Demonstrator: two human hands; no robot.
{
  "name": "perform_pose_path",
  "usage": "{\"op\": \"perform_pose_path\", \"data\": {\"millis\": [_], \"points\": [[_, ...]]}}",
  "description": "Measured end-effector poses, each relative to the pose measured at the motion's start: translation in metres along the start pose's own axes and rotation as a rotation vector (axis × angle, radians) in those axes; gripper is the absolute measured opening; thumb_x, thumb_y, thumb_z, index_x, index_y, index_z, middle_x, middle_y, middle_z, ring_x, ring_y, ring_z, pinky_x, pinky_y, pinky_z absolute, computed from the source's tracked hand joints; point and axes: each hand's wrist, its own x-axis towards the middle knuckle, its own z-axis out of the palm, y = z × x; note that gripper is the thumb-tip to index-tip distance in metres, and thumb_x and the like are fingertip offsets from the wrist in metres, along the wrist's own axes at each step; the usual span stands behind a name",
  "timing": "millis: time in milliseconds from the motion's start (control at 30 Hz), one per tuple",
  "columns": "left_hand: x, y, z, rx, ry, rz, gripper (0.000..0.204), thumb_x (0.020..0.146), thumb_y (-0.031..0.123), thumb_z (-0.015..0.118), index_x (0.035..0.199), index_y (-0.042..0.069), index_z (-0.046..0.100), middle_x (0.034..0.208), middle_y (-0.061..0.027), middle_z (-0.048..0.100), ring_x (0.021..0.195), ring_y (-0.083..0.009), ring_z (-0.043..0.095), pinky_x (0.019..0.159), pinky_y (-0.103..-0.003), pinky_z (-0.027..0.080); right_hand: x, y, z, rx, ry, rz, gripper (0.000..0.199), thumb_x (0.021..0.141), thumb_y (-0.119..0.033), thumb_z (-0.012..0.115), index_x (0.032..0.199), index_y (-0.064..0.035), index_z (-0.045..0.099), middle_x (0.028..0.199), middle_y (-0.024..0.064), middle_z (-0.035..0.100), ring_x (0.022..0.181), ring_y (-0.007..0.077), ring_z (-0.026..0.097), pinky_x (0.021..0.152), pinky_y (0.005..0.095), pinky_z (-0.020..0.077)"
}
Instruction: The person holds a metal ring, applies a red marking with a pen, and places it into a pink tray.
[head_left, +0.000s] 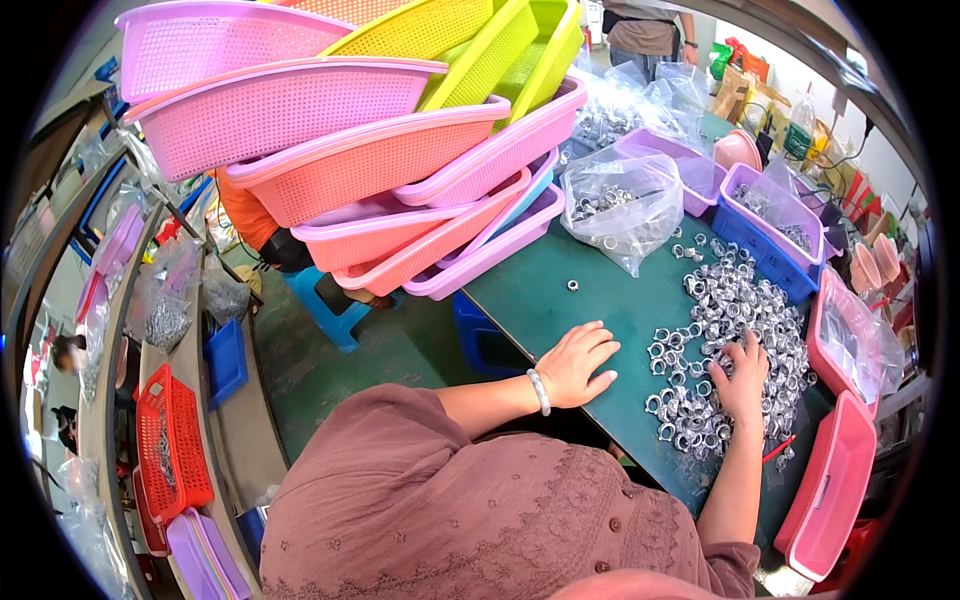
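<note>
A wide heap of small silver metal rings (735, 290) covers the right part of the green table (515, 295). My right hand (740, 378) reaches into the heap, fingers bent down among the rings; whether it grips one is hidden. Near the table's front edge, my left hand (578, 364) lies flat with its fingers apart, holding nothing. One loose ring (573, 286) sits alone beyond it. A clear plastic bag (625, 205) with more rings stands behind the heap. A thin red object (779, 449) lies beside my right forearm.
Stacked pink, purple and yellow baskets (370, 160) overhang the table's far left. Along the right edge stand a blue basket (765, 255), a purple basket (775, 200) and a pink tray (832, 485). Shelves with a red basket (172, 440) line the left. Another person (645, 35) stands at the back.
</note>
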Motion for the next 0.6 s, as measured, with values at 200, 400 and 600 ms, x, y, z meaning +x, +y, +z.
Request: {"op": "perform_pose_path", "data": {"millis": [200, 400, 600], "points": [[0.005, 0.0, 0.0, 0.026, 0.021, 0.039, 0.035, 0.073, 0.018, 0.062, 0.102, 0.0, 0.055, 0.105, -0.0183, 0.053, 0.106, -0.0371, 0.047, 0.093, -0.044, 0.037, 0.0, 0.009, 0.005, 0.011, 0.039, -0.03, 0.028, 0.062, -0.018, 0.069, 0.086, -0.0098, 0.058, 0.13, 0.0188, 0.038, 0.112, 0.0395, 0.038, 0.094, 0.0463, 0.0298], [0.005, -0.002, 0.002, 0.031, 0.006, 0.043, 0.034, 0.072, 0.015, 0.063, 0.102, 0.0, 0.056, 0.105, -0.0174, 0.054, 0.104, -0.0372, 0.049, 0.091, -0.043, 0.038, 0.002, 0.01, -0.005, 0.103, 0.072, -0.025, 0.026, 0.071, -0.02, 0.064, 0.095, -0.0107, 0.061, 0.123, 0.0121, 0.048, 0.111, 0.0325, 0.043, 0.094, 0.0442, 0.0302], [0.019, -0.002, -0.01, -0.09, -0.07, 0.026, 0.034, 0.073, 0.011, 0.064, 0.105, 0.002, 0.056, 0.11, -0.0166, 0.053, 0.106, -0.034, 0.049, 0.092, -0.039, 0.037, 0.01, 0.002, -0.035, 0.134, 0.296, -0.125, 0.022, 0.074, -0.016, 0.062, 0.094, -0.0065, 0.061, 0.105, 0.012, 0.057, 0.102, 0.028, 0.05, 0.087, 0.0371, 0.0384]]}}
